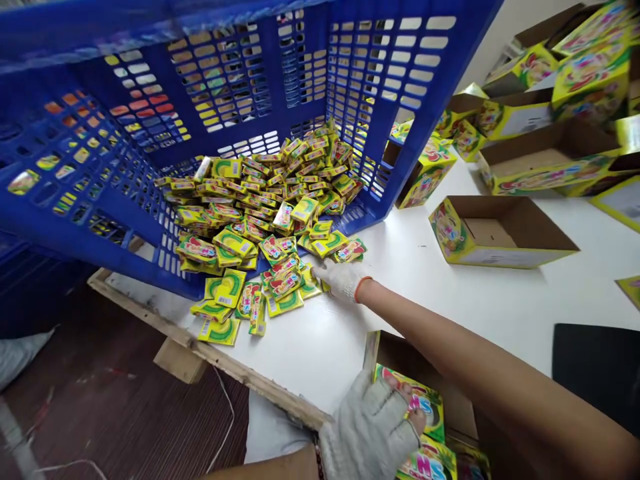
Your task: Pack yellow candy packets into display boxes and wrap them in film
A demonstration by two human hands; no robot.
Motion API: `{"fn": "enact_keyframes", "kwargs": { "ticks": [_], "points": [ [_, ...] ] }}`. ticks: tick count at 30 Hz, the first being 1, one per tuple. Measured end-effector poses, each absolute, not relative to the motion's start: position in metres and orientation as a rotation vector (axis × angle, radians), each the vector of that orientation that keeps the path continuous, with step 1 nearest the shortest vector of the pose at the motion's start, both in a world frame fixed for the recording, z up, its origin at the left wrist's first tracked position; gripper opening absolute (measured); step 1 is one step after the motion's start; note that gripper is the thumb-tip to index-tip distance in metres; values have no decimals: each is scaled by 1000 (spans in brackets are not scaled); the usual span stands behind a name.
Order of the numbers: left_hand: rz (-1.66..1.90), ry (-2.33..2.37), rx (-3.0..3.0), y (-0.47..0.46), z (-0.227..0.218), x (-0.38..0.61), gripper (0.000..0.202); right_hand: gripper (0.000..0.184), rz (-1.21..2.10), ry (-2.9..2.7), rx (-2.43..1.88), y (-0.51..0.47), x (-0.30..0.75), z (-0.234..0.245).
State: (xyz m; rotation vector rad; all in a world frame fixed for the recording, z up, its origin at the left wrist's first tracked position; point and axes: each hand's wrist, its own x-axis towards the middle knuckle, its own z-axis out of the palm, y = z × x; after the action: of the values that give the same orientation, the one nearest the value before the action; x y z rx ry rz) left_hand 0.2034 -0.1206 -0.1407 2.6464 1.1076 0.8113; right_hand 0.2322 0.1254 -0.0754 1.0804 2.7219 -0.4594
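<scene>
A white counter [400, 293] with a rough wooden edge stands over a dark brown floor [100, 400]. One blue crate [150, 87], tipped on its side, spills a heap of small yellow-green packets [260, 213], too many to count, onto the counter. Several open cardboard boxes lie to the right, the nearest box [500, 233] empty. Both hands wear white gloves: the right hand [343, 279] lies spread on packets at the heap's edge, grasping nothing visibly; the left hand [370, 430] grips a near box [420, 407] holding printed packs.
</scene>
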Motion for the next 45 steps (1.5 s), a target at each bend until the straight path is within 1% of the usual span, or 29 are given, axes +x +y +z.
{"fn": "enact_keyframes", "kwargs": {
  "ticks": [3, 6, 8, 11, 12, 14, 16, 18, 21, 23, 25, 27, 29, 33, 36, 41, 45],
  "points": [
    [1035, 1053, 2574, -115, -127, 199, 80, 57, -518, 2775, 1207, 121, 261, -66],
    [1065, 1075, 2510, -114, -116, 195, 80, 55, -709, 2733, 1514, 119, 310, -61],
    [1015, 1085, 2513, -115, -110, 192, 82, 47, -757, 2597, 1671, 117, 343, -62],
    [822, 1060, 2578, -115, -102, 188, 83, 29, -756, 2440, 1795, 109, 381, -62],
    [753, 1053, 2602, -114, -99, 186, 82, 27, -763, 2406, 1841, 103, 391, -60],
    [643, 1049, 2643, -112, -93, 185, 79, 31, -760, 2365, 1957, 90, 409, -48],
    [588, 1034, 2693, -110, -87, 184, 78, 34, -762, 2345, 2105, 71, 427, -27],
    [556, 1012, 2745, -108, -83, 184, 75, 32, -899, 2300, 2206, 48, 445, 1],
    [502, 1023, 2785, -108, -78, 184, 70, 28, -1248, 2080, 2115, 13, 463, 37],
    [461, 1036, 2791, -109, -77, 183, 67, 27, -1235, 1960, 1938, -5, 463, 48],
    [452, 1033, 2791, -109, -76, 184, 64, 27, -1029, 1960, 1755, -16, 454, 43],
    [449, 1044, 2787, -110, -76, 184, 62, 27, -828, 1996, 1589, -22, 439, 27],
    [449, 1064, 2795, -111, -77, 184, 61, 27, -737, 2008, 1509, -27, 424, 6],
    [440, 1078, 2824, -113, -79, 184, 61, 31, -670, 2029, 1511, -40, 404, -29],
    [442, 1065, 2820, -113, -80, 183, 61, 24, -598, 2121, 1487, -44, 402, -46],
    [435, 1015, 2830, -112, -83, 178, 67, 22, -637, 2139, 1467, -43, 405, -64],
    [471, 973, 2854, -113, -78, 179, 71, 23, -660, 2055, 1518, -50, 397, -67]
  ]
}}
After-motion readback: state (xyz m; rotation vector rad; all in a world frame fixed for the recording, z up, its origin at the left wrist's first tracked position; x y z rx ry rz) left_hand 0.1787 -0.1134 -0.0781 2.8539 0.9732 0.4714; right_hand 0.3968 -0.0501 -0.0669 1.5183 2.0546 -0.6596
